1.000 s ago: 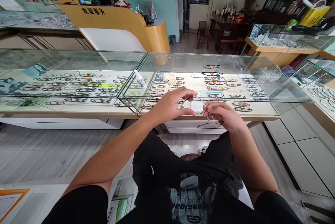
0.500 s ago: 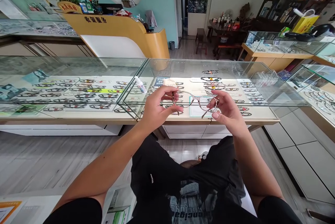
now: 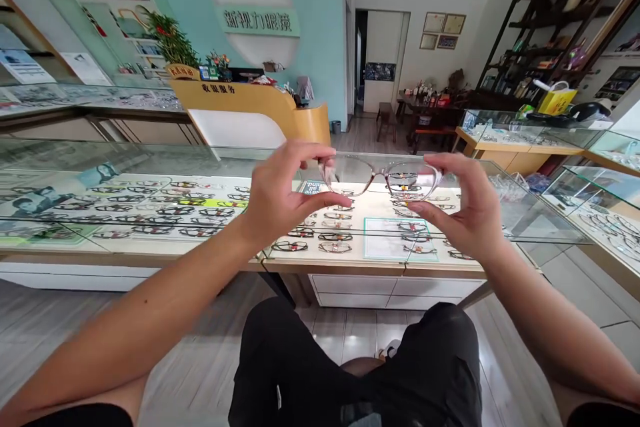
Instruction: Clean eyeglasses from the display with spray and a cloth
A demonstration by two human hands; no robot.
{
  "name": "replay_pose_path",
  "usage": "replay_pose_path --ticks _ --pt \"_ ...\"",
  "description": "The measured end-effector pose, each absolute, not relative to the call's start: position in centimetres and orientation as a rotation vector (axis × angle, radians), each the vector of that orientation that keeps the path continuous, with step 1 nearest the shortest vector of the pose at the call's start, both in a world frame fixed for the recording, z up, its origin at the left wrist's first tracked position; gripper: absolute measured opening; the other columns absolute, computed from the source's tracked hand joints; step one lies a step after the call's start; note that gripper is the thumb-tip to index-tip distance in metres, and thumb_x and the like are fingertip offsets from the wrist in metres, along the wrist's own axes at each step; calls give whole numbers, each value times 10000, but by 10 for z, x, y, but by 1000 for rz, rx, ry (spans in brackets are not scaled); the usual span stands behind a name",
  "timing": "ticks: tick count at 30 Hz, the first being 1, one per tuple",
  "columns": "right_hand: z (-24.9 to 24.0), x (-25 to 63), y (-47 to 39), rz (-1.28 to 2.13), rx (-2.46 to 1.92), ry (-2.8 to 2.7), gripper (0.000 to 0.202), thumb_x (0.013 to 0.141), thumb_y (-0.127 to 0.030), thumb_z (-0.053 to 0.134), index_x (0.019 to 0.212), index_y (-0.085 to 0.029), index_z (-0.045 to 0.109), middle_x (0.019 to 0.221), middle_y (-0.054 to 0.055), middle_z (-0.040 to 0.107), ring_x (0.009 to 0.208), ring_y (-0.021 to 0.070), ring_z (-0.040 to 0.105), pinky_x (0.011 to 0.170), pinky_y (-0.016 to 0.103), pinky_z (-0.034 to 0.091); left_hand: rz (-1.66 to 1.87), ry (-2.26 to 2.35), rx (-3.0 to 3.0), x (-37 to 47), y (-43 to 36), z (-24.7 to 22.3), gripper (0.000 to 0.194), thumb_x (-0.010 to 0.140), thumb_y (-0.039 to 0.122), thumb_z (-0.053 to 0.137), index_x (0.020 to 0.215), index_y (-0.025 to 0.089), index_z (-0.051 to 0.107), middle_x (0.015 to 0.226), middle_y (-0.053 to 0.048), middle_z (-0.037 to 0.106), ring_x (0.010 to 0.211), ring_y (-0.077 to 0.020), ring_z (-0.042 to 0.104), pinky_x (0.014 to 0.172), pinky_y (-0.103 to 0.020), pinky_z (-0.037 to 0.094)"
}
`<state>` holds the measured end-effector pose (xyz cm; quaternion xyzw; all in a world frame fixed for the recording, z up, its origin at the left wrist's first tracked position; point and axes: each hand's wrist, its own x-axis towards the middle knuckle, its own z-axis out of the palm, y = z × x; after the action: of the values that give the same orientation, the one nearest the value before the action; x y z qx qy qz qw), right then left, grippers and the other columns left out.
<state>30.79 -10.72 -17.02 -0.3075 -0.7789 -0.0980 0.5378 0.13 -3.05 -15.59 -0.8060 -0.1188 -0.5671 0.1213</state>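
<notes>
As we hold them: eyeglasses [image 3: 381,172], one pair, translucent rims, spanning two hands

Location: raised in front of us, seen above the display case [image 3: 350,268], apart from it. Long axis: crosswise, left to right, about level, bridge near the midpoint. Relation to grip: the pair lies directly between our hands, one end to each; neither hand is the nearer.

Left hand [image 3: 280,190]: thumb and fingers drawn in to a pinch at the left end, beside the rim. Right hand [image 3: 467,204]: matching pinch at the right end, thumb below, forefinger above. How the temples lie, we cannot tell; the hands cover the hinges.

Beneath, in the case: rows of spectacle frames [image 3: 335,237] and a green-bordered sheet [image 3: 383,247].

Changed from half a second ago: the eyeglasses stand higher, clear of the case's front glass edge they overlapped; our view has tipped upward, bringing in the wall sign [image 3: 257,20]; the white bottle no longer shows; both hands retain the pair.
</notes>
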Motion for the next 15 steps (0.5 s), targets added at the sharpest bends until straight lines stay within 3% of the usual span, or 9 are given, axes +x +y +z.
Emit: replay_pose_path --ticks 5,8,12,15 --pt "-120 315 -97 -446 -656 -1863 605 908 -503 841 1452 -403 596 1316 65 727 1227 371 703 1060 599 572 -1536 -360 -2244 -2 -24 -93 769 664 826 845 1183 286 669 1000 -29 768 938 -243 747 895 -466 632" --pt "-88 321 -94 -518 -596 -1850 651 891 -552 841 1473 -414 585 1386 74 684 1309 388 675 1070 602 586 -1485 -358 -2193 -5 -27 -52 789 660 861 816 1166 269 689 1022 -49 755 963 -246 726 917 -465 622" --pt "-43 327 -93 -696 -476 -1843 668 914 -526 833 1511 -418 555 1416 54 645 1267 355 707 1065 575 611 -1339 -60 -2028 -7 -29 1 885 685 851 824 1255 187 693 1028 -74 734 940 -223 698 892 -437 610" --pt "-16 328 -94 -796 -368 -1847 701 918 -472 847 1540 -395 532 1435 55 627 1226 320 725 1036 520 631 -1331 -130 -2042 -3 -31 29 940 670 910 763 1202 139 689 1040 -88 700 1014 -248 706 943 -488 607"
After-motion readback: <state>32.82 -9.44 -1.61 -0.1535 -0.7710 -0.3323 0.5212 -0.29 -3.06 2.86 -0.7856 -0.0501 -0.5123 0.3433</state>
